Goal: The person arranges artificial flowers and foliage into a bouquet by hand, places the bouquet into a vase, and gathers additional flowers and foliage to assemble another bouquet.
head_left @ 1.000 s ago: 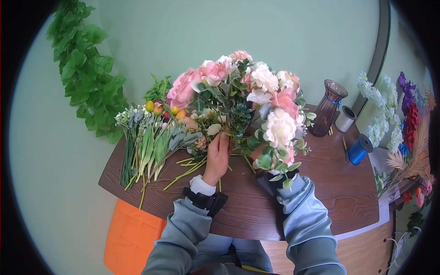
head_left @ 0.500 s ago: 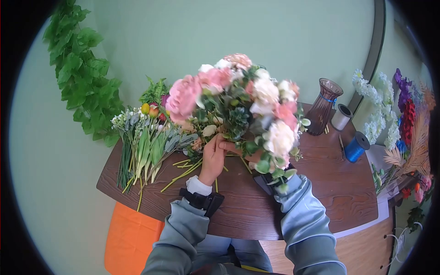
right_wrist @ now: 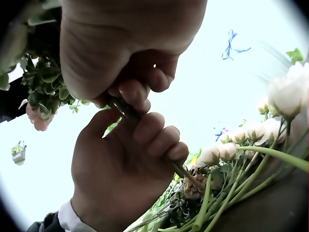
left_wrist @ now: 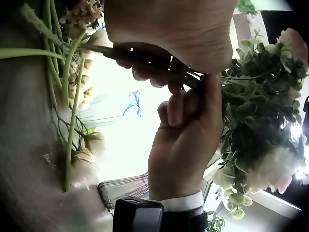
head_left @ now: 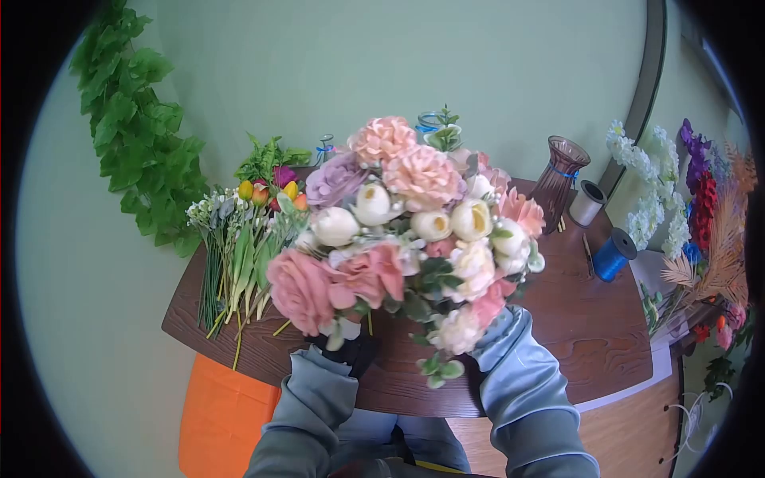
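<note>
Head view: the bouquet [head_left: 414,231] filled mid-frame, over the counter [head_left: 590,342]! Left wrist: the left hand [left_wrist: 169,29], top, and right hand [left_wrist: 181,140], centre, both had fingers curled round its stems [left_wrist: 145,60]! Right wrist: leaves [right_wrist: 50,75] crowded the upper left.

sleeves [head_left: 530,382] — blue-grey, glossy, creased | cuff [left_wrist: 181,203] white | wrist strap [left_wrist: 186,221] black — boxy unit [left_wrist: 138,216] | trousers [head_left: 434,440] blue

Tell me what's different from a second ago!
The bouquet tipped toward the head camera, so its blooms now face it. Nothing was let go: the left hand and right hand still hold the stems. The vase and blue spool stayed put.
</note>
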The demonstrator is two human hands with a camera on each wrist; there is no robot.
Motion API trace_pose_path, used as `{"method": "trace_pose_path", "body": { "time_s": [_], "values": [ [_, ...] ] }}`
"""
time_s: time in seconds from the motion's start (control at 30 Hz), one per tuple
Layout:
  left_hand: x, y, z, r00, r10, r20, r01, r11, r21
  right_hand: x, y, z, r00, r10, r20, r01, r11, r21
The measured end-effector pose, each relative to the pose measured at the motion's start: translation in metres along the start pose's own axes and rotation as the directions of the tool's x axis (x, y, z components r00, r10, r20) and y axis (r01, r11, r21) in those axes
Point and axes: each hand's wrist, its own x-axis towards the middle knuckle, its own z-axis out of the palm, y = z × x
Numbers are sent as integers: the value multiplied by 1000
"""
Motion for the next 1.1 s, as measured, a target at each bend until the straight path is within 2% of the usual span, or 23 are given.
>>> {"method": "trace_pose_path", "body": {
  "time_s": [0.1,0.2,0.23,0.27,0.3,0.4,0.47,0.53,0.57,0.67,0.77,0.8,0.9,0.93,1.0,1.07,1.1],
  "values": [
    [35,5,26,999,46,-11,-46,999,18,-2,0,7,1000,12,0,-12,993,114],
    [34,7,22,995,94,-27,-93,995,38,7,2,17,1000,22,7,-23,974,225],
    [52,7,35,993,111,-32,-110,993,46,5,-3,3,1000,23,9,-25,965,261],
    [44,10,33,991,130,-37,-128,990,53,-7,-3,2,1000,24,10,-26,955,297],
    [67,9,44,988,148,-42,-145,988,59,3,-4,4,1000,25,12,-28,943,331],
    [36,5,20,978,200,-56,-195,977,82,-12,-4,6,999,30,20,-35,900,434],
    [26,1,10,971,232,-65,-225,969,100,2,-4,13,999,34,28,-43,864,501],
    [33,8,18,962,263,-75,-254,960,117,10,-2,29,999,39,35,-52,824,565],
    [64,6,27,957,278,-78,-267,956,124,9,-2,28,998,42,38,-57,802,595],
    [84,7,36,942,324,-89,-310,939,147,7,-3,31,998,50,48,-69,729,681],
    [74,6,35,924,368,-99,-349,921,171,-3,-3,29,997,58,58,-82,648,758],
    [36,3,23,918,382,-102,-361,915,179,-17,-2,29,996,62,62,-87,619,781],
    [27,4,23,897,427,-113,-399,894,204,-14,-5,27,995,68,75,-99,528,844],
    [23,3,21,890,442,-116,-412,886,213,-9,-25,35,993,112,24,-84,567,820],
    [19,5,23,874,470,-121,-437,870,229,-4,97,0,988,146,-59,-24,511,859],
    [59,10,44,858,499,-124,-461,853,246,-4,92,-4,989,143,-39,-42,521,852],
    [33,8,35,848,514,-125,-474,843,254,-3,86,-5,990,138,-21,-56,532,845]
  ]
}}
